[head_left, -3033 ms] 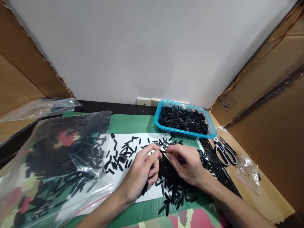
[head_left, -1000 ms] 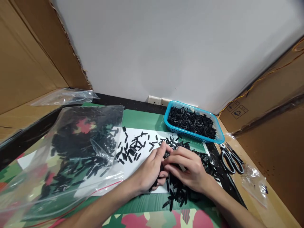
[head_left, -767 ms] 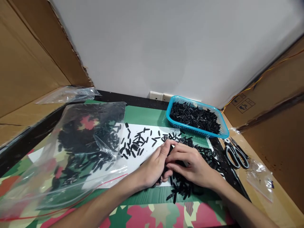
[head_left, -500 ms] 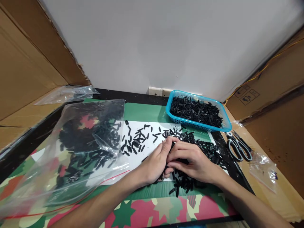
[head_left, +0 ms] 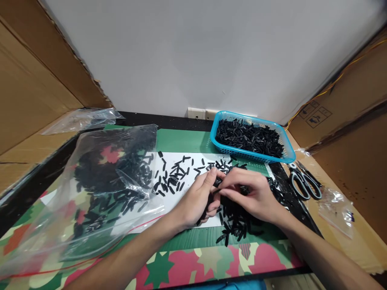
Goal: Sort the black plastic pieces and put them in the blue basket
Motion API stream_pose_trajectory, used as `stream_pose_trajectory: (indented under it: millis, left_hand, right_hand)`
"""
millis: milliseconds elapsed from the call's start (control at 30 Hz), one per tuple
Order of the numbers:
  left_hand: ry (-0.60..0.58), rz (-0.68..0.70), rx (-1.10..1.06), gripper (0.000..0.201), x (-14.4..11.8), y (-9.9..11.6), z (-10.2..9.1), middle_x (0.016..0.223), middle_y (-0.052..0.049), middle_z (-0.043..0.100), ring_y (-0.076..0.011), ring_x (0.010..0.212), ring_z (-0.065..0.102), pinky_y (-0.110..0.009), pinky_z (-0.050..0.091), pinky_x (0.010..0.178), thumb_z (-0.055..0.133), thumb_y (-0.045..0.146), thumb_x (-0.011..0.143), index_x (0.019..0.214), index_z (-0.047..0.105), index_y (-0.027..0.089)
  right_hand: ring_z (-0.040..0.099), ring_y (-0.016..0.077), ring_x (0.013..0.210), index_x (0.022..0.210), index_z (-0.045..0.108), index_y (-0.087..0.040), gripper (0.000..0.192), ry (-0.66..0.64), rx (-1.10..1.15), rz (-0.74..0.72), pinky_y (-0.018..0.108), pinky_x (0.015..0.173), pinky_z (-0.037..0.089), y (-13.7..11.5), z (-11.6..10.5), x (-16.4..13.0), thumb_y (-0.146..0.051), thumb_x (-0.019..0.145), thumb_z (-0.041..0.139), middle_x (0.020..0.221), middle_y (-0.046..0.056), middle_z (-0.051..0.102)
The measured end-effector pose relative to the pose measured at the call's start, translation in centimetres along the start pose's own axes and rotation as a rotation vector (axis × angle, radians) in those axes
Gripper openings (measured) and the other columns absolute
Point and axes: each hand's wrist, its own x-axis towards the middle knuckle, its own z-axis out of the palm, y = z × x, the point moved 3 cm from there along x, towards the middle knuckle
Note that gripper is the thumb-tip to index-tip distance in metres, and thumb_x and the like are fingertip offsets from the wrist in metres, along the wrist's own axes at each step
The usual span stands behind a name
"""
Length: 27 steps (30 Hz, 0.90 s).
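My left hand [head_left: 201, 197] is curled closed, with small black pieces showing at its palm and lower edge. Against its fingers, my right hand [head_left: 246, 191] pinches thumb to forefinger; a slim black piece [head_left: 218, 190] shows at the fingertips. Below and behind my right hand spreads a heap of black oblong pieces [head_left: 234, 215], partly hidden by it. More loose black pieces [head_left: 175, 173] lie scattered on a white sheet [head_left: 189, 193] to the left of my hands. What exactly the pieces are, I cannot make out.
A blue plastic basket [head_left: 292, 155] filled with black pieces stands at the back right. At left lies a clear zip bag [head_left: 90, 225] holding more pieces. Scissors [head_left: 304, 185] and a small clear bag [head_left: 337, 211] rest at right. Cardboard [head_left: 353, 157] walls both sides.
My right hand has lifted slightly and drawn back to the right from the left, its thumb and forefinger now in a pinch. More of my left hand's curled fingers shows.
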Motion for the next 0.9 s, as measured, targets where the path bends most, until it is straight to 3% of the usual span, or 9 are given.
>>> stream_pose_trajectory:
  millis: [100, 200, 333, 900]
  left_hand:
    - [-0.037, -0.001, -0.029, 0.045, 0.0, 0.3, -0.1, 0.049, 0.012, 0.038, -0.0064, 0.033, 0.024, -0.012, 0.019, 0.03, 0.043, 0.071, 0.101, 0.109, 0.049, 0.027]
    - [-0.096, 0.046, -0.03, 0.041, -0.1, 0.6, 0.0, 0.049, 0.012, 0.04, -0.0062, 0.032, 0.025, -0.012, 0.021, 0.029, 0.047, 0.066, 0.102, 0.1, 0.049, 0.025]
    - [-0.126, 0.096, -0.055, 0.037, -0.2, 0.8, 0.1, 0.048, 0.012, 0.04, -0.0053, 0.031, 0.025, -0.012, 0.022, 0.029, 0.048, 0.06, 0.104, 0.095, 0.048, 0.024]
    - [-0.062, 0.145, -0.067, 0.029, 0.0, 1.0, -0.3, 0.047, 0.012, 0.04, -0.0059, 0.032, 0.027, -0.011, 0.024, 0.029, 0.053, 0.052, 0.104, 0.093, 0.047, 0.025]
  right_hand:
    - [0.067, 0.0184, 0.076, 0.093, 0.079, -0.021, 0.008, 0.17, 0.036, 0.083, 0.031, 0.066, 0.052, 0.5, -0.9, 0.1, -0.026, 0.097, 0.075, 0.085, 0.005, 0.074]
    - [0.065, 0.0172, 0.073, 0.093, 0.08, -0.021, 0.009, 0.23, 0.062, 0.138, 0.03, 0.062, 0.049, 1.1, -1.2, 0.2, -0.029, 0.095, 0.077, 0.083, 0.004, 0.073]
    - [0.064, 0.0165, 0.074, 0.092, 0.081, -0.021, 0.01, 0.238, 0.051, 0.152, 0.029, 0.063, 0.049, 1.6, -1.3, 0.2, -0.03, 0.094, 0.078, 0.085, 0.004, 0.073]
    - [0.059, 0.0113, 0.058, 0.094, 0.08, -0.021, 0.012, 0.244, 0.19, 0.206, 0.026, 0.051, 0.05, 2.1, -1.0, 0.1, -0.032, 0.091, 0.081, 0.082, 0.002, 0.069]
